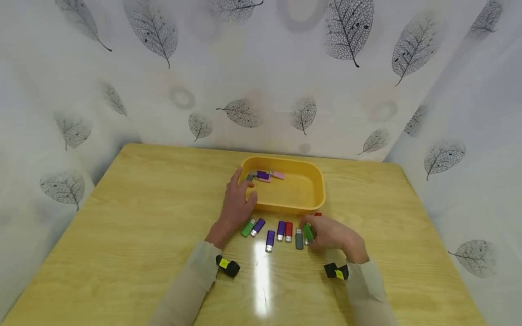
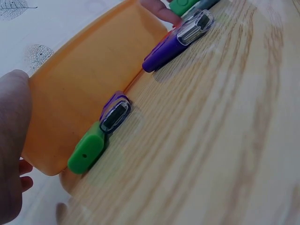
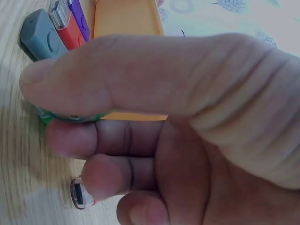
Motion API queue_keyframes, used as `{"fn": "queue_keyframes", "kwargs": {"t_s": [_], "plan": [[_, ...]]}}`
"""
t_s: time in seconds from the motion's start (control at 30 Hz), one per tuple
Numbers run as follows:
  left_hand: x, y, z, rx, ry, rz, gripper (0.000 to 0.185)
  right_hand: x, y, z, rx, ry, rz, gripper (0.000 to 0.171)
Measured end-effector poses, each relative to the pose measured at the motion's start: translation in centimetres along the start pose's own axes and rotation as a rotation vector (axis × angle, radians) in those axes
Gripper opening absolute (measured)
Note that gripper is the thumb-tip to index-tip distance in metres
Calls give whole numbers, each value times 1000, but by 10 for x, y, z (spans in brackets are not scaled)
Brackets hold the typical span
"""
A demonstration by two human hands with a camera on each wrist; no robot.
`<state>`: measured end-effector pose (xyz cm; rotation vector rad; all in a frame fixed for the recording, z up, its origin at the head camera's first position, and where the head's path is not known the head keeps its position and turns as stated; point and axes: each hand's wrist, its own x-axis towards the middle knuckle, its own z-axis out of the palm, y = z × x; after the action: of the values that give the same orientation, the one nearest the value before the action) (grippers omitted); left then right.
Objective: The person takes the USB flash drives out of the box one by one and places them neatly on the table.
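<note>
left hand (image 1: 236,203) relaxed on glossy tray (image 1: 318,190) rim | right hand (image 1: 332,235) pinching green drive (image 1: 308,232)

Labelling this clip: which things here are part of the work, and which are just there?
In the work:
right hand pinching green USB stick
left hand on yellow tray
sticks in tray
row of sticks

Just there:
wooden table
leaf-patterned wall

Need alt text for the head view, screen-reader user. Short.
Seen from above, a person's right hand pinches a green USB stick from a row of coloured sticks on a wooden table, while the left hand rests against the near left corner of a yellow tray. A few purple and pink sticks lie in the tray.
</note>
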<state>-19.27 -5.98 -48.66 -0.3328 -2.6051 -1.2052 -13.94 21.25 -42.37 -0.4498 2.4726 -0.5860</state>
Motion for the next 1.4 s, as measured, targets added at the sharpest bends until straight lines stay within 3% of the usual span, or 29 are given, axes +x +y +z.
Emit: {"fn": "queue_keyframes", "kwargs": {"t_s": [0.77,1.07,1.4], "plan": [[0,0,1,-5,7,14,33,-5,1,-2,23,56,-29,45],[-1,0,1,-4,0,3,32,-5,0,-2,89,-5,-188,28],[-2,-2,2,-11,0,5,33,-1,0,1,133,-54,-199,29]]}}
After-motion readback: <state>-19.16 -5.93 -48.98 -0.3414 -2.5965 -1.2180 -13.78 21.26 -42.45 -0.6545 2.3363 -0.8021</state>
